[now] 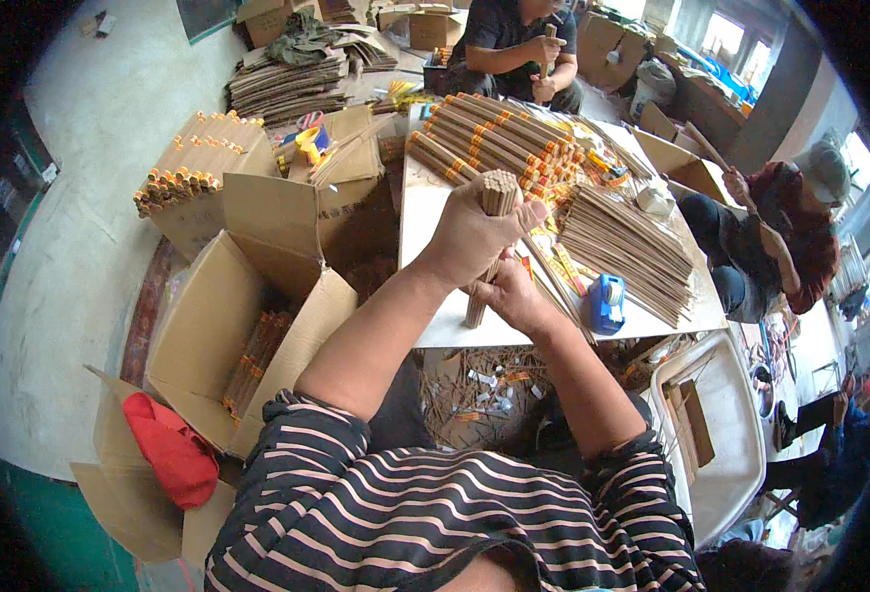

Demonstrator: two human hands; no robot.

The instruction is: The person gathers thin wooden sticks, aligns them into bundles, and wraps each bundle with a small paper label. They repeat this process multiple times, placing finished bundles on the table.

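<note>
Both my hands are wrapped round one upright bundle of brown incense sticks (pixel 499 189) above the near edge of the white table (pixel 425 326). My left hand (pixel 466 235) grips it high, just under the even top ends. Lower down, my right hand (pixel 512 296) closes round it, and the bundle's foot comes out below near the tabletop. Loose incense sticks (pixel 627 252) lie in a wide pile to the right. Beside them stands a blue tape dispenser (pixel 607 303). Farther back are stacked bundles (pixel 489 138) with orange and yellow bands.
An open cardboard box (pixel 198 335) at my left holds banded bundles; a red cloth (pixel 170 449) hangs at its near side. More bundles (pixel 203 163) fill a box behind. A white plastic tub (pixel 741 424) stands right. Two co-workers (pixel 519 44) (pixel 800 227) handle sticks across the table.
</note>
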